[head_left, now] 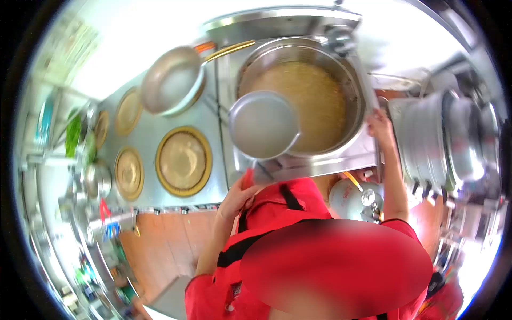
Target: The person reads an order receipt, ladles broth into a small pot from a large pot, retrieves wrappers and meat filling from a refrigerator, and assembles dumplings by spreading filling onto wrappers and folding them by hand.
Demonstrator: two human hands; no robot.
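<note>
My left hand [238, 198] is closed around the red-gripped handle of a round grey pan [265, 125]. The pan is held over the front left rim of a large steel stockpot [349, 136], covering part of its opening. Brownish liquid [312, 96] with small bits on its surface fills much of the pot. To the right of the pot, my right hand [380, 124] has its fingers curled over the steel edge of the cooker [372, 98]. Whether the pan's base is solid or fine mesh is hard to tell.
A frying pan [173, 80] with a gold handle rests at the back left of the cooktop. Several round burner plates [184, 161] lie beside it. Steel pots [426, 138] stand stacked at the right. A pale bucket [344, 198] with ladles sits below the front edge.
</note>
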